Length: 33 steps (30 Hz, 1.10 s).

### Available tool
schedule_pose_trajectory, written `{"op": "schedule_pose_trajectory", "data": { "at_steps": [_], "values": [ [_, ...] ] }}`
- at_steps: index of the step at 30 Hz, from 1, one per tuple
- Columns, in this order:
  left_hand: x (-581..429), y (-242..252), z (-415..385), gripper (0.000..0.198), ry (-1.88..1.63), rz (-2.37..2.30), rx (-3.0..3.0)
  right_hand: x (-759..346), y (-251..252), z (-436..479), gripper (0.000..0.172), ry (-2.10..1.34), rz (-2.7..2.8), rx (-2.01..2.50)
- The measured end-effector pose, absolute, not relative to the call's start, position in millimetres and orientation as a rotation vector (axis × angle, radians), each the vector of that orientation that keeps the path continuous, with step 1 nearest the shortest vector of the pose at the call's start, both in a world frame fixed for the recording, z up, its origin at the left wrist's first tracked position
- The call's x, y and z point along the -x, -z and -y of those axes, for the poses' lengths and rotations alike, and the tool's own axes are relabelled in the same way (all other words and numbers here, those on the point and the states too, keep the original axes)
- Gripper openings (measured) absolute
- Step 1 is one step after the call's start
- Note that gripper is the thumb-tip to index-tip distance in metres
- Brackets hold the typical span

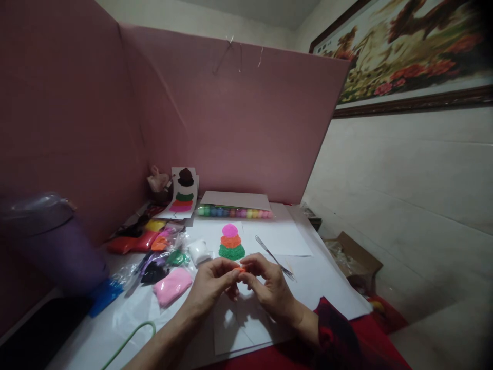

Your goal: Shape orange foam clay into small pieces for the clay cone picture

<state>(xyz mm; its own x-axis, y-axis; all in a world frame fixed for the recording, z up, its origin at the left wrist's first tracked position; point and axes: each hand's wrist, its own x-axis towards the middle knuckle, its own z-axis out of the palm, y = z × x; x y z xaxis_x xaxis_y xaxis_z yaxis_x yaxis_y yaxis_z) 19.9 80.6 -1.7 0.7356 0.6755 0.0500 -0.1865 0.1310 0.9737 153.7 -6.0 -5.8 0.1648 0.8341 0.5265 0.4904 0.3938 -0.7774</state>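
Observation:
My left hand (210, 288) and my right hand (267, 288) meet over the white sheet, fingers pinched together on a small orange lump of clay (240, 269). Just beyond them on the paper lies a clay figure (231, 241) of stacked pink, orange and green blobs. Metal tweezers (275, 258) lie on the paper to the right of my right hand. A pink clay bag (173, 285) rests left of my left hand.
Bags of coloured clay (148, 241) crowd the left of the table, with a white lump (199, 252). A row of coloured pots (233, 211) and a sample card (184, 192) stand by the pink partition (239, 118). A purple container (50, 241) looms left. A cardboard box (356, 259) sits right.

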Motion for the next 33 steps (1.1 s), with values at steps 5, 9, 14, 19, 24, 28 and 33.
{"op": "schedule_pose_trajectory", "data": {
  "at_steps": [5,9,14,19,24,28,33],
  "values": [
    [-20.4,5.4,-82.6,0.033,-0.669,-0.506,-1.235,-154.1,5.4,5.1,0.004,-0.392,1.461,1.274],
    [-19.8,2.4,-81.3,0.028,-0.627,-0.504,-1.282,-153.6,5.3,5.6,0.003,-0.364,1.485,1.273],
    [-19.2,-5.9,-77.8,0.021,-0.73,-0.524,-1.299,-153.1,6.0,0.4,0.013,-0.626,1.216,1.196],
    [-17.2,-5.7,-77.9,0.016,-0.733,-0.467,-1.268,-156.9,10.6,-7.8,0.02,-0.687,1.003,1.106],
    [-17.3,1.4,-79.3,0.016,-0.704,-0.425,-1.305,-156.7,13.3,-6.0,0.015,-0.67,1.073,1.118],
    [-18.9,3.2,-78.0,0.027,-0.704,-0.397,-1.272,-153.5,8.9,-0.8,0.017,-0.655,1.201,1.14],
    [-19.8,4.5,-77.0,0.031,-0.685,-0.476,-1.345,-151.7,7.0,1.8,0.015,-0.71,1.291,1.112]
  ]
}}
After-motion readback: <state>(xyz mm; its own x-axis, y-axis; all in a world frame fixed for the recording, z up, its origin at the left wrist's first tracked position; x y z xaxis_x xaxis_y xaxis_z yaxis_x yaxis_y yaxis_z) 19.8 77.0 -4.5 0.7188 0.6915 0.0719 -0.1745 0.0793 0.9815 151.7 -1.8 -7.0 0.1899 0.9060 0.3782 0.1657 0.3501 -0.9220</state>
